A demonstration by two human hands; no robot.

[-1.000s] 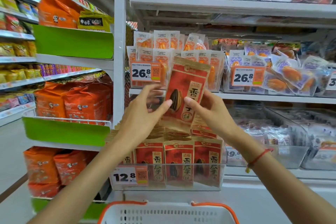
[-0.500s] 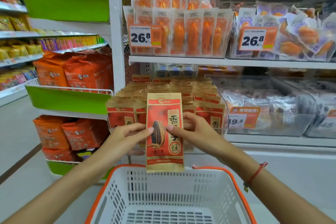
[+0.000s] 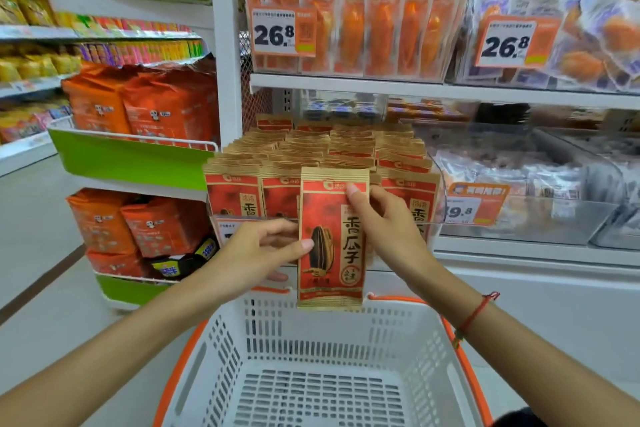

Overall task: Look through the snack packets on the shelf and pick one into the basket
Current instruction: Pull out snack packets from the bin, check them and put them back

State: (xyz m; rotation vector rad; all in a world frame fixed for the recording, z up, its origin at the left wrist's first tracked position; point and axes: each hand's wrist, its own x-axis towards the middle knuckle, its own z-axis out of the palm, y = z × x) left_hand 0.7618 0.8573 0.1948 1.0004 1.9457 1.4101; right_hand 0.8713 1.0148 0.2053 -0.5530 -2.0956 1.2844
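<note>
Shelf tags point(image 3: 283, 32) read 26.8; both hands hold 香瓜子 packet point(image 3: 330, 239).

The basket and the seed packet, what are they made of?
The basket looks like hard plastic: smooth white walls full of moulded slots, with an orange rim. The seed packet, pinched by the left hand and right hand, looks like matte kraft-style paper with crimped tan ends; a foil or plastic lining cannot be seen.
</note>
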